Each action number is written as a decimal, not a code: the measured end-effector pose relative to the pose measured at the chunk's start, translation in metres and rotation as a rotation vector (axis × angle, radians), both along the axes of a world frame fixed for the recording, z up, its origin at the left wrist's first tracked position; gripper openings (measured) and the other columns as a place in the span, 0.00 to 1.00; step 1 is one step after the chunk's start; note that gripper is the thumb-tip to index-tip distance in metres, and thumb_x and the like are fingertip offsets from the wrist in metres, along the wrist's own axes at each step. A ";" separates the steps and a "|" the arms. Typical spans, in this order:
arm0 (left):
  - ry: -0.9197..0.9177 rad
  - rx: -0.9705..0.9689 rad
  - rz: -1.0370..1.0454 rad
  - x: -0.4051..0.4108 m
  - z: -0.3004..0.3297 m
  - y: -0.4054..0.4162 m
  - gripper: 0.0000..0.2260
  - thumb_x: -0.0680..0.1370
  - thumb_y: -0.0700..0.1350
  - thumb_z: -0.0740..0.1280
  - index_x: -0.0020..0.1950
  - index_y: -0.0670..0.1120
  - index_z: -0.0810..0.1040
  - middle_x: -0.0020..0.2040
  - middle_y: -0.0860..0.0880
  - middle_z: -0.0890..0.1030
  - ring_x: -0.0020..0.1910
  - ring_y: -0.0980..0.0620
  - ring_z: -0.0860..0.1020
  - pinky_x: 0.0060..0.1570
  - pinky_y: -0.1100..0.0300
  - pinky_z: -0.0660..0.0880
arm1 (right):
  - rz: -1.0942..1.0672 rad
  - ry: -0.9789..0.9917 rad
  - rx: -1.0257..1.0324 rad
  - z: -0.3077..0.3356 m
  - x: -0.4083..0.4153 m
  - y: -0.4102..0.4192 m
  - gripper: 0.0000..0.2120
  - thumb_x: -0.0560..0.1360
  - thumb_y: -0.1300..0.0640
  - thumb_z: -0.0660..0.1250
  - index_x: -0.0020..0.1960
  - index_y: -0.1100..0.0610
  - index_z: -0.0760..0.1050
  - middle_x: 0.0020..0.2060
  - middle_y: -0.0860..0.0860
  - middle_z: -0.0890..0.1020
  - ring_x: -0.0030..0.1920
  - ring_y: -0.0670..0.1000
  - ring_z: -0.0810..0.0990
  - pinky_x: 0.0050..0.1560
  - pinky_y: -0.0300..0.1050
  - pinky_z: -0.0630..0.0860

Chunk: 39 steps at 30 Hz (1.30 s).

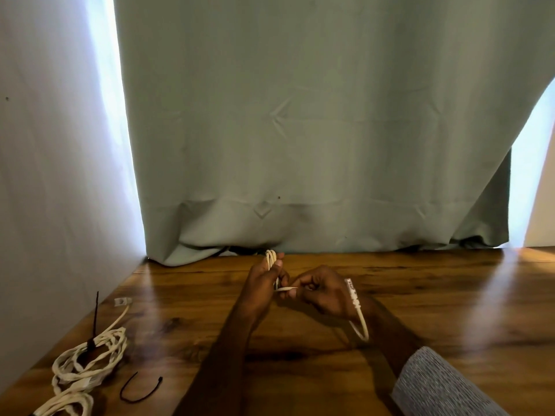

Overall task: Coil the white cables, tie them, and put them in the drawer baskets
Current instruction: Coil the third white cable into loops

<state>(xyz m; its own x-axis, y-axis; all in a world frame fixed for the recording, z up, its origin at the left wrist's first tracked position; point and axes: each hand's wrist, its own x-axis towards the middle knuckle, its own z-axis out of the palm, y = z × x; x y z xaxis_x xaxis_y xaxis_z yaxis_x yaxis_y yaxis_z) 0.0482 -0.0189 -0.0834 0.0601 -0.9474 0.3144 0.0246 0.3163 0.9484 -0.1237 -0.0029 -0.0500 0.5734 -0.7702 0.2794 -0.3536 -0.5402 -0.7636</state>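
Observation:
My left hand (pixel 264 279) grips a small bundle of white cable loops (pixel 271 257) that stick up above its fingers. My right hand (pixel 319 291) pinches a strand of the same white cable (pixel 285 289) that runs across to the bundle. The cable's free end with a white connector (pixel 352 291) hangs over the back of my right hand and curves down towards the table. At the near left lies a coiled white cable (pixel 90 360) bound with a dark tie (pixel 95 319) whose tail stands upright. A second white coil (pixel 66 405) lies at the bottom left edge.
A loose dark cable tie (pixel 138 391) lies bent on the wooden table (pixel 450 310) near the coils. A green curtain (pixel 300 130) hangs along the table's far edge. A white wall (pixel 54 175) closes off the left side. No drawer baskets are in view.

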 end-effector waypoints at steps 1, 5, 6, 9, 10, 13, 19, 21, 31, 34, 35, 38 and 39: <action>-0.016 0.019 -0.017 0.000 -0.002 0.000 0.10 0.85 0.44 0.56 0.63 0.47 0.75 0.32 0.46 0.74 0.29 0.51 0.73 0.30 0.59 0.70 | -0.003 -0.007 -0.028 0.000 -0.002 -0.001 0.08 0.79 0.64 0.68 0.52 0.67 0.84 0.24 0.35 0.79 0.26 0.34 0.76 0.30 0.25 0.67; -0.085 0.088 -0.049 -0.004 -0.006 0.001 0.09 0.84 0.45 0.60 0.53 0.48 0.80 0.31 0.48 0.75 0.26 0.55 0.71 0.28 0.60 0.62 | -0.032 -0.028 -0.122 0.001 -0.007 -0.010 0.04 0.72 0.59 0.78 0.44 0.59 0.86 0.32 0.44 0.85 0.32 0.39 0.79 0.36 0.35 0.72; -0.125 0.096 -0.068 -0.005 -0.005 0.002 0.10 0.84 0.46 0.60 0.48 0.48 0.80 0.30 0.49 0.75 0.25 0.55 0.70 0.28 0.60 0.62 | -0.039 -0.027 -0.161 0.001 -0.008 -0.011 0.04 0.70 0.57 0.79 0.43 0.57 0.87 0.34 0.46 0.86 0.34 0.41 0.80 0.37 0.39 0.74; -0.216 0.102 -0.201 -0.006 -0.004 0.006 0.17 0.84 0.49 0.58 0.39 0.46 0.76 0.27 0.49 0.69 0.24 0.53 0.64 0.29 0.57 0.58 | -0.096 -0.037 -0.286 -0.005 -0.011 -0.020 0.08 0.66 0.51 0.81 0.40 0.50 0.84 0.37 0.47 0.85 0.38 0.48 0.83 0.40 0.47 0.78; -0.225 0.108 -0.246 -0.006 -0.003 0.007 0.18 0.84 0.51 0.57 0.39 0.44 0.75 0.27 0.48 0.66 0.24 0.52 0.62 0.28 0.57 0.56 | -0.127 -0.040 -0.332 -0.008 -0.014 -0.023 0.10 0.65 0.48 0.81 0.41 0.48 0.82 0.38 0.46 0.84 0.39 0.47 0.82 0.39 0.48 0.78; -0.181 0.170 -0.340 -0.005 0.002 0.011 0.19 0.85 0.52 0.56 0.37 0.45 0.73 0.28 0.48 0.64 0.24 0.53 0.59 0.29 0.57 0.54 | -0.189 0.057 -0.426 -0.014 -0.017 -0.027 0.20 0.66 0.34 0.75 0.54 0.36 0.76 0.49 0.39 0.80 0.47 0.40 0.79 0.41 0.38 0.75; 0.134 0.377 -0.505 0.005 0.000 0.012 0.16 0.83 0.51 0.56 0.44 0.43 0.75 0.25 0.50 0.65 0.18 0.58 0.58 0.22 0.64 0.54 | 0.002 -0.012 -0.104 -0.014 -0.015 -0.027 0.14 0.73 0.48 0.75 0.58 0.43 0.80 0.52 0.41 0.85 0.54 0.42 0.83 0.54 0.41 0.81; 0.117 0.382 -0.576 0.006 -0.001 0.014 0.15 0.81 0.53 0.58 0.45 0.43 0.74 0.25 0.50 0.65 0.18 0.59 0.58 0.21 0.64 0.56 | 0.005 -0.010 -0.099 -0.013 -0.017 -0.025 0.09 0.75 0.51 0.75 0.54 0.43 0.81 0.49 0.41 0.86 0.51 0.42 0.84 0.51 0.40 0.80; 0.312 0.212 -0.598 0.005 -0.006 0.014 0.12 0.74 0.49 0.73 0.47 0.42 0.77 0.25 0.53 0.62 0.19 0.60 0.59 0.22 0.66 0.61 | -0.142 -0.272 0.143 -0.022 0.008 -0.023 0.08 0.81 0.52 0.67 0.45 0.53 0.79 0.29 0.44 0.81 0.26 0.39 0.76 0.27 0.37 0.70; 0.459 0.162 -0.547 0.003 -0.007 0.011 0.14 0.76 0.52 0.71 0.41 0.41 0.77 0.23 0.51 0.64 0.18 0.60 0.61 0.19 0.66 0.61 | 0.007 -0.356 0.435 -0.021 0.009 -0.013 0.15 0.80 0.46 0.66 0.51 0.58 0.82 0.33 0.54 0.79 0.24 0.45 0.71 0.22 0.35 0.60; 0.478 0.159 -0.509 0.002 -0.007 0.011 0.15 0.77 0.52 0.68 0.39 0.41 0.76 0.22 0.51 0.64 0.18 0.59 0.62 0.20 0.66 0.60 | 0.035 -0.379 0.467 -0.020 0.009 -0.012 0.15 0.80 0.45 0.67 0.49 0.56 0.82 0.33 0.54 0.76 0.25 0.45 0.69 0.22 0.35 0.58; 0.512 0.186 -0.358 -0.004 -0.005 0.010 0.14 0.77 0.52 0.65 0.37 0.43 0.74 0.23 0.52 0.64 0.18 0.59 0.61 0.20 0.65 0.59 | -0.034 -0.437 0.479 -0.026 0.012 -0.016 0.17 0.78 0.40 0.67 0.43 0.54 0.79 0.29 0.51 0.71 0.27 0.48 0.66 0.25 0.38 0.57; 0.537 0.191 -0.319 -0.006 -0.005 0.009 0.15 0.76 0.53 0.65 0.37 0.44 0.73 0.22 0.52 0.63 0.18 0.59 0.61 0.19 0.65 0.60 | -0.089 -0.442 0.464 -0.030 0.016 -0.018 0.20 0.78 0.39 0.67 0.44 0.56 0.79 0.30 0.54 0.72 0.27 0.51 0.67 0.24 0.39 0.59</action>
<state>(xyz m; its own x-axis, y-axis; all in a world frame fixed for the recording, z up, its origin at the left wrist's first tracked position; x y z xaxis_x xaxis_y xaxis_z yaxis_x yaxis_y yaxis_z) 0.0423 -0.0098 -0.0879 -0.1318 -0.9809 0.1434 0.5756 0.0421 0.8167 -0.1082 -0.0207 -0.0801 0.4087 -0.9070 0.1014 0.0196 -0.1024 -0.9946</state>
